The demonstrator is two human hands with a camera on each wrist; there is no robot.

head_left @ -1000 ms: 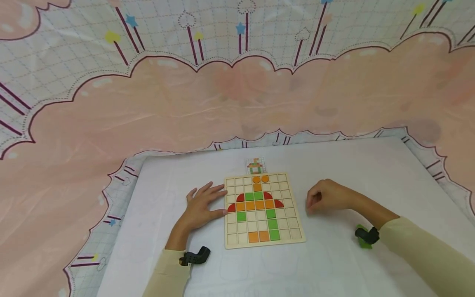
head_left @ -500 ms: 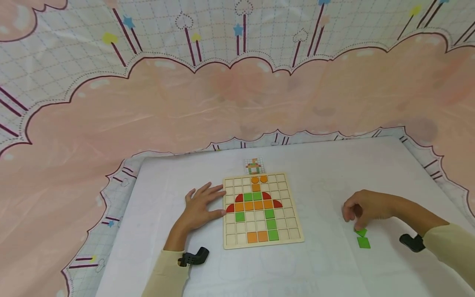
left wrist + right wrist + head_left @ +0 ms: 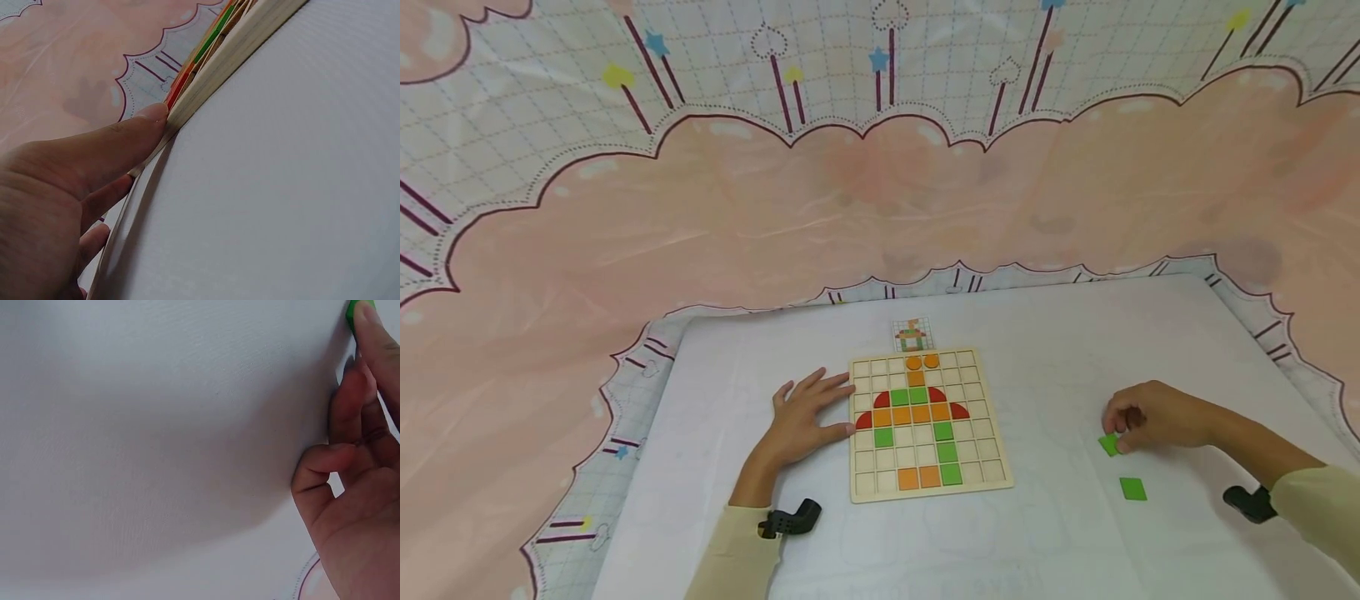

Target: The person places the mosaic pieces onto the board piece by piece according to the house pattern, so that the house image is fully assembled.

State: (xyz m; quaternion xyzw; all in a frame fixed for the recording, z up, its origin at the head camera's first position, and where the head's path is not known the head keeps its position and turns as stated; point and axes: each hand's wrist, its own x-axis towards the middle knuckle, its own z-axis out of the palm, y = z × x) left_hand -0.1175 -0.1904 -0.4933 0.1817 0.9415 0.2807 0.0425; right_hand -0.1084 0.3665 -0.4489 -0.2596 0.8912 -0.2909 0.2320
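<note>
A wooden grid board (image 3: pixel 992 458) lies mid-table with orange, green and red tiles set in its cells. My left hand (image 3: pixel 805 423) rests at the board's left edge, fingers spread and thumb touching the rim; the left wrist view shows the thumb (image 3: pixel 134 137) against the wooden side. To the right of the board, my right hand (image 3: pixel 1161 414) pinches a green square tile (image 3: pixel 1108 445) between thumb and fingers, low over the table. Another green square tile (image 3: pixel 1133 489) lies flat just nearer to me. In the right wrist view the pinched tile shows only at the top corner.
A small pattern card (image 3: pixel 913 334) lies behind the board, showing a similar coloured figure on a grid. White sheeting covers the table (image 3: pixel 1045 533). A patterned peach curtain (image 3: pixel 880 208) rises behind it. Black wrist cameras are strapped to both wrists.
My right hand moved right from beside the board to the green tiles, then took one and drew it slightly away from the other. The left hand stayed at the board's edge.
</note>
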